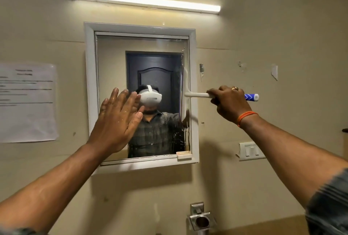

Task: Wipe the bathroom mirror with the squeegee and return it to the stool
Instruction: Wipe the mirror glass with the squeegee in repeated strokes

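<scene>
Mid-wipe: the right hand (228,102) grips the squeegee (185,94) at the mirror's (156,65) right edge, the left hand (117,119) flat, fingers straight; next likely a steady sideways pull.

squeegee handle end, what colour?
Blue with a white pattern and white cap on the squeegee, poking out past the right hand. Head view.

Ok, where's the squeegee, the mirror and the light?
squeegee (197,95), head view, on its white handle beside the right hand (228,101).
mirror (113,61), head view, on the bare glass at upper left.
light (145,0), head view, on the glowing tube's middle.
</scene>
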